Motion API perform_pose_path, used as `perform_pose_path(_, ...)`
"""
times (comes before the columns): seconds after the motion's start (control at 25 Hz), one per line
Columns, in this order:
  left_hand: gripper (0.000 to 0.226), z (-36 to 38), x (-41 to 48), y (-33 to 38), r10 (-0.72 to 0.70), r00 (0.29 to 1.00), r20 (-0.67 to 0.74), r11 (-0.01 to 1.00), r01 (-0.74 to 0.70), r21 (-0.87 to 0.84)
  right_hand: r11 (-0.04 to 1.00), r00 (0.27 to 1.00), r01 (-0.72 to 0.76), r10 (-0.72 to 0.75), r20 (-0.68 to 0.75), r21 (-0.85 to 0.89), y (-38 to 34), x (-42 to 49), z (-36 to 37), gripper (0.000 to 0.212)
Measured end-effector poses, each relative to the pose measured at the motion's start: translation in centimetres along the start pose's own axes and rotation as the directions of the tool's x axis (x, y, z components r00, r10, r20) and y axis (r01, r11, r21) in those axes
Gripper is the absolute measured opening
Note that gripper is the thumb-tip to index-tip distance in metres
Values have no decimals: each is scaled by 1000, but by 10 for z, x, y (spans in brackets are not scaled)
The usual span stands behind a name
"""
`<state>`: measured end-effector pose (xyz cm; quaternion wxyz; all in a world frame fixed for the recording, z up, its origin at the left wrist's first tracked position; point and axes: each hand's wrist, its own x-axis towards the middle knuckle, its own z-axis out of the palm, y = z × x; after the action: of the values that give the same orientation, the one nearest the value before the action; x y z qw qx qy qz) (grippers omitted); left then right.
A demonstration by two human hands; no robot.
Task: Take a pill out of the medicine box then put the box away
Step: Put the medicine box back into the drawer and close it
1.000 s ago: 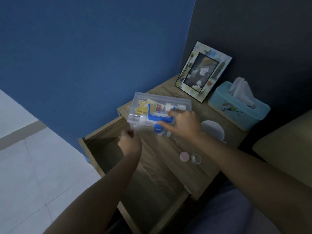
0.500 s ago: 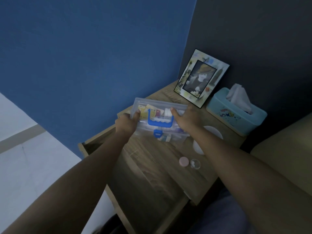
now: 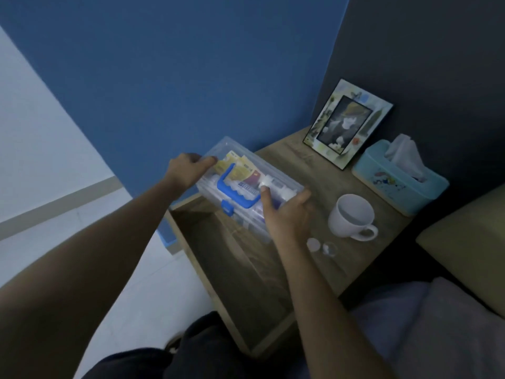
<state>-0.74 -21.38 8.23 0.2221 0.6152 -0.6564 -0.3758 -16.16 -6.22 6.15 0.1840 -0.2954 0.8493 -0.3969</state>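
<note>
The medicine box (image 3: 243, 184) is clear plastic with a blue handle and a blue latch, its lid closed over packets and tubes. It hangs tilted above the far end of the open wooden drawer (image 3: 246, 272). My left hand (image 3: 188, 168) grips its left end. At the right end my right hand (image 3: 287, 214) holds it, thumb on the lid. A small clear cup (image 3: 329, 248) with white pills in it and a pale round lid (image 3: 313, 244) lie on the nightstand top (image 3: 306, 170).
A white mug (image 3: 352, 217) stands just right of my right hand. Behind it are a light blue tissue box (image 3: 396, 181) and a picture frame (image 3: 347, 124) against the dark wall. The blue wall runs along the left; a bed edge (image 3: 464, 242) is at the right.
My left hand reached up and took the box's left end. Both hands then lifted the box off the nightstand top and brought it over the open drawer.
</note>
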Motion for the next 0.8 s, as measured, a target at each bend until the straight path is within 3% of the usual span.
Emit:
perform_pose_path(0.16,39,-12,-23,-33,-40,991,128,999,35,42,998,1000,-7,8,-12,55,29,-61,18,83)
perform_pose_path(0.4,44,8,-41,-73,-106,951,291,987,66,144,986,986,-168,168,20,-9,75,-108,48,93)
perform_pose_path(0.8,37,53,-23,-85,-227,897,380,938,95,335,934,931,-334,347,109,-126,129,-90,101,95)
